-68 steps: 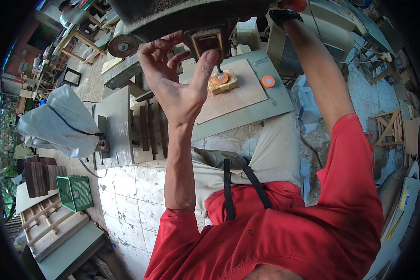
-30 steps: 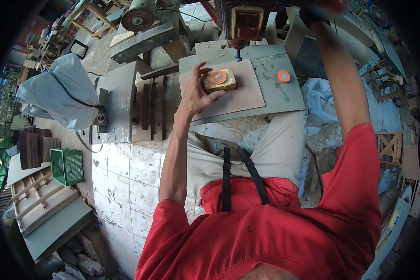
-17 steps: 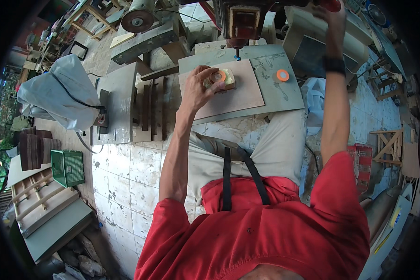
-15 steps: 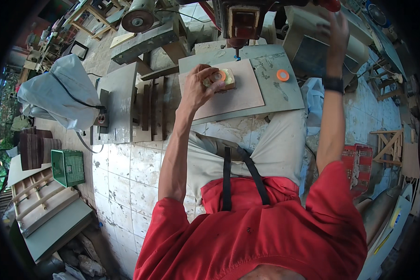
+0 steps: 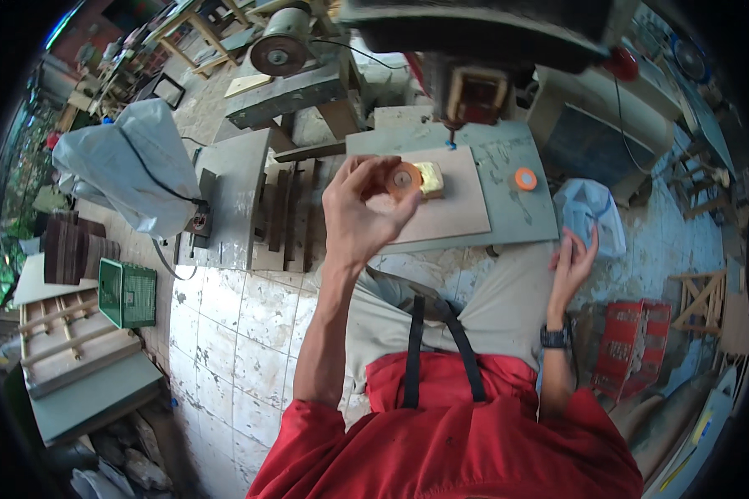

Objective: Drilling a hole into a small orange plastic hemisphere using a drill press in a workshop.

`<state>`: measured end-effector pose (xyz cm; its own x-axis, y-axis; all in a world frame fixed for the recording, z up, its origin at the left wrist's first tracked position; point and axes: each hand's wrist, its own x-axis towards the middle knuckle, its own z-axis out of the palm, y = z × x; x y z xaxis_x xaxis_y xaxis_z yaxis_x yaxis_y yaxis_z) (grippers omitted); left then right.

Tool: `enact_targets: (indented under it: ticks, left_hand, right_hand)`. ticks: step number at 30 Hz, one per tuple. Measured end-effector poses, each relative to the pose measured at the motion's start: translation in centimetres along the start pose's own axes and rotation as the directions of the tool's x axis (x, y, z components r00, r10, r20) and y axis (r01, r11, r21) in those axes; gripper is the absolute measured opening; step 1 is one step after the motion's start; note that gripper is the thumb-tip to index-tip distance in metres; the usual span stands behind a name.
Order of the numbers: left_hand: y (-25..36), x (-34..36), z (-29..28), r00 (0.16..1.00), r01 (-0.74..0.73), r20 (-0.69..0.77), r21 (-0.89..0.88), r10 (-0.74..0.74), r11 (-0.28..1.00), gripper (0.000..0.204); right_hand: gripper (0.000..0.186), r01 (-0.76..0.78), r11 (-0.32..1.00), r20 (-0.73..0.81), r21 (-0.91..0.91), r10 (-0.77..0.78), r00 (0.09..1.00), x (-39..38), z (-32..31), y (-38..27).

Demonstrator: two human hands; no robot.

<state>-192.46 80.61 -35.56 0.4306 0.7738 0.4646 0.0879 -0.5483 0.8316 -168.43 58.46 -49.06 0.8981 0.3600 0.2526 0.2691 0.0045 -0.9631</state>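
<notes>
My left hand (image 5: 358, 208) grips a round orange disc (image 5: 404, 179) with a pale centre, raised in front of a yellowish block (image 5: 431, 173). That block lies on a pale board (image 5: 466, 212), which rests on a grey-green sheet (image 5: 533, 220). Above it hangs the dark machine head (image 5: 474, 91), with a small blue-tipped bit (image 5: 450, 145) pointing down. A second orange disc (image 5: 525, 179) lies on the sheet's right part. My right hand (image 5: 574, 258) hangs open beside my right thigh, fingers apart and holding nothing.
A bench grinder (image 5: 280, 50) stands behind on a worn bench (image 5: 270, 100). A cloth-covered machine (image 5: 125, 166) is at left, above a green crate (image 5: 125, 291). A red crate (image 5: 632, 341) and white plastic bag (image 5: 599, 216) lie at right. Cords trail among them.
My left hand has lifted the orange disc off the block, toward me. My right hand has dropped from beside the machine's red knob to beside my thigh. The view has shifted slightly.
</notes>
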Motion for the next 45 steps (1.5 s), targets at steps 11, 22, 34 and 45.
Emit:
enact_targets:
  ticks: [11, 22, 34, 45]
  left_hand:
    - [2.0, -3.8, -3.8, 0.959, 0.279, 0.066, -0.397, -0.276, 0.874, 0.047]
    - [0.2, -5.7, -1.7, 0.887, 0.41, 0.018, -0.489, -0.461, 0.77, 0.026]
    - [5.3, -6.9, -0.6, 0.854, 0.454, 0.204, -0.743, -0.479, 0.492, 0.052]
    - [3.5, -9.3, 2.3, 0.805, 0.555, 0.143, -0.522, -0.576, 0.647, 0.018]
  right_hand:
    - [0.058, -0.033, 0.999, -0.054, -0.006, 0.033, 0.998, -1.4, -0.6, 0.9]
    - [0.061, 0.035, 0.998, -0.053, -0.056, -0.038, 0.998, -1.3, 0.4, 0.5]
    - [0.061, -0.007, 1.0, -0.067, -0.023, 0.005, 0.998, -1.6, 0.1, 0.3]
    - [0.061, 0.483, 0.85, 0.06, -0.21, -0.481, 0.874, 0.6, 2.0, -3.1]
